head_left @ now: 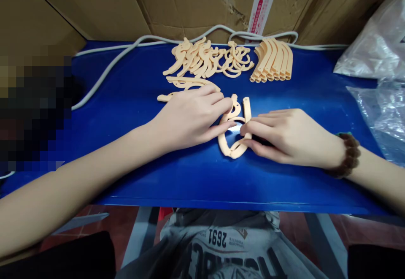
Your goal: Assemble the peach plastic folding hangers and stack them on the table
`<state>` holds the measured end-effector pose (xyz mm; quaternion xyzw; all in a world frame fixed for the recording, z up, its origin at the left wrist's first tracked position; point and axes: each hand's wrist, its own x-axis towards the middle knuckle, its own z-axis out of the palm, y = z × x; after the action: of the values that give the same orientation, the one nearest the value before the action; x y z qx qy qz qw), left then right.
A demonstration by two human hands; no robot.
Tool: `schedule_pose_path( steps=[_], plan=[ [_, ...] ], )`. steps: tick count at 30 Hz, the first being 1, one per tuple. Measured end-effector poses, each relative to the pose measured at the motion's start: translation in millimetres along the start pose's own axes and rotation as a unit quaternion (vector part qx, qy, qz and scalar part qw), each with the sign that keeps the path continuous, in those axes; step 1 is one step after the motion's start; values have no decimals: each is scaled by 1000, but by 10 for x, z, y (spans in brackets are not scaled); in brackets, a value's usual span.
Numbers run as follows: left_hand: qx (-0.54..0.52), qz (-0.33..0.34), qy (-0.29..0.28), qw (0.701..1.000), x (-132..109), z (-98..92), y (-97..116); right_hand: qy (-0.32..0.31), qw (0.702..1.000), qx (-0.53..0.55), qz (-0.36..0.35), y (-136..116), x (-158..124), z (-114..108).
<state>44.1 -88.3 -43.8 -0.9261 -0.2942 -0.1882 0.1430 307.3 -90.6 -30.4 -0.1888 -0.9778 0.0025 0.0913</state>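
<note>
Pinching both sides of a looped peach plastic assembly (224, 146), our left hand (196, 116) and right hand (281, 137) hold it near the middle of the blue table (190, 182). Beyond lie hooked pieces (202, 57) and a row of curved tubes (275, 61); a brown band (351, 155) rings our right wrist.

1 view | worn on head | faces forward and down | near, above blue table (278, 186)

The peach-coloured loop (224, 145) of curved pieces is partly covered.
</note>
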Motion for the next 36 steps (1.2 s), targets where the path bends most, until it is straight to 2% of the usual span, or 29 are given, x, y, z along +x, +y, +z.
schedule_pose_path(
  steps=[5, 11, 15, 23, 27, 30, 33, 34, 36],
  plan=[
    [-44, 4, -13, 999, 8, -1, 1, 13, 999, -3, -34, -97, 27, 23],
    [-43, 9, -6, 999, -12, 16, -25, 23, 996, -82, 18, 38, -25, -8],
    [-28, 7, -7, 1000, -24, 15, -47, 13, 995, -84, 46, 139, -55, -45],
    [-1, 19, 4, 1000, -22, 37, -79, 44, 998, -45, -32, 29, -9, -38],
    [-12, 13, 14, 1000, -6, 42, -75, 49, 997, -49, -35, -9, 0, -30],
    [-3, -32, 14, 999, 8, -20, -123, 47, 997, -53, -26, -6, -10, -31],
    [65, -139, 16, 988, 22, -126, -263, 42, 998, -51, -18, -5, -15, -32],
    [103, -184, 4, 978, 25, -160, -328, 40, 998, -51, -15, -6, -14, -31],
    [177, -260, -57, 947, 24, -208, -472, 36, 998, -53, -11, -6, -10, -27]
  ],
)
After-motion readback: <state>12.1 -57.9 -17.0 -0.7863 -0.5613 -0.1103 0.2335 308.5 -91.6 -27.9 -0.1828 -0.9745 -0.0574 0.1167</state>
